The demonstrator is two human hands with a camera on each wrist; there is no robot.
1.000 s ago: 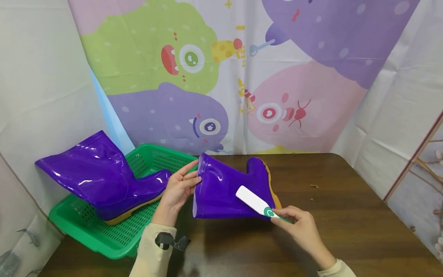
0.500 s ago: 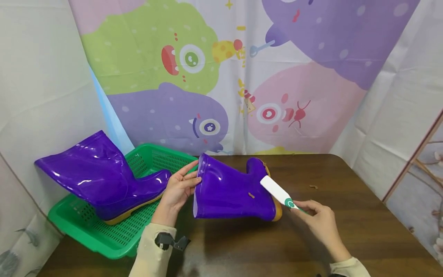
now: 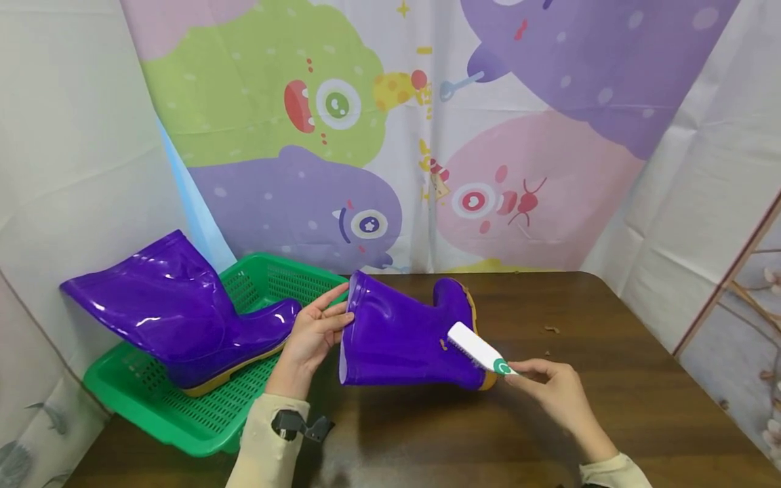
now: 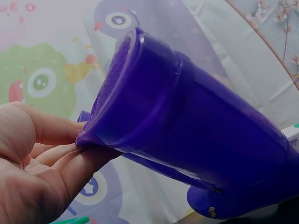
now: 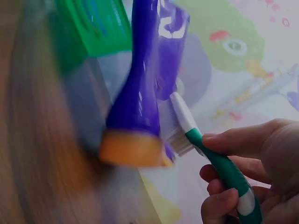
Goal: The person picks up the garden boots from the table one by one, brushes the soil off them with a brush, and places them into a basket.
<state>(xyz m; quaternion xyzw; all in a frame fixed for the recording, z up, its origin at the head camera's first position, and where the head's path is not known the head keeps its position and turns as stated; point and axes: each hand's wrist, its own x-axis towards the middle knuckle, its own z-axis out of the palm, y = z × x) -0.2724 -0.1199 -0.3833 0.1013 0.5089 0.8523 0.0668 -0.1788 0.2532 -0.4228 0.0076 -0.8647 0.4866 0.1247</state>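
Observation:
A purple rain boot [image 3: 396, 332] with a yellow sole lies on its side in mid-view, its shaft opening toward the left. My left hand [image 3: 314, 339] pinches the rim of that opening between thumb and fingers, seen closely in the left wrist view [image 4: 56, 163]. My right hand [image 3: 552, 390] grips the green handle of a white-headed brush [image 3: 476, 347]. The bristles face the boot near its ankle. A small brown smear [image 3: 443, 344] sits on the boot just left of the brush head. In the right wrist view the brush [image 5: 184, 114] overlaps the boot's far side, beyond the heel.
A green perforated basket [image 3: 213, 440] stands at the left with a second purple boot [image 3: 165, 312] leaning in it. Small brown crumbs [image 3: 552, 330] lie on the dark wooden table [image 3: 610, 407] at the right. A cartoon-print curtain [image 3: 421, 224] hangs behind the table.
The brush moved right from the shaft toward the boot's foot, uncovering the brown smear, then shifted slightly back left with bristles tilted into view. My left hand and the boot stayed nearly still.

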